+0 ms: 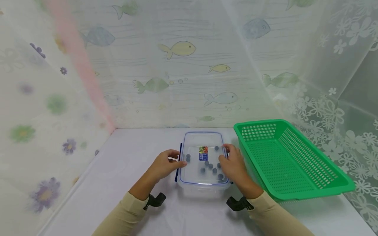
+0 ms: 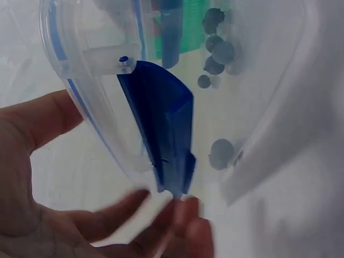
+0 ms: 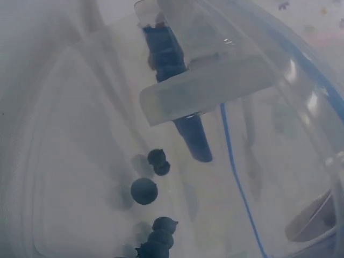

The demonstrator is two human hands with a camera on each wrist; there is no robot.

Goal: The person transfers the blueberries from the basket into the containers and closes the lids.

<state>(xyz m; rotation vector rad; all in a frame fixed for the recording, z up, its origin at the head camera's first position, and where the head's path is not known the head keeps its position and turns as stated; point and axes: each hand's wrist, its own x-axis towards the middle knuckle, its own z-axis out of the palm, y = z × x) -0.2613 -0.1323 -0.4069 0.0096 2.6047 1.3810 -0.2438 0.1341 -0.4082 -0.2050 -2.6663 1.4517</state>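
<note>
A clear food container (image 1: 203, 187) with a blue-rimmed lid (image 1: 193, 141) stands on the table. Several small round dark-blue berries (image 1: 214, 170) show inside, loose on the bottom. My left hand (image 1: 163, 165) is at the left side, thumb over the lid's edge; its fingertips touch or nearly touch the lower edge of a blue latch (image 2: 166, 118), which is flared out from the wall. At the right side, my right hand (image 1: 234, 165) has its thumb on the lid and its other fingers by the right latch, partly hidden. Left-side fingers blur in the left wrist view.
A green plastic basket (image 1: 290, 123) stands at the right, close to my right forearm. A label (image 1: 203, 153) is on the lid. White cloth (image 1: 127, 167) covers the table, and printed curtains (image 1: 177, 65) hang behind and at both sides.
</note>
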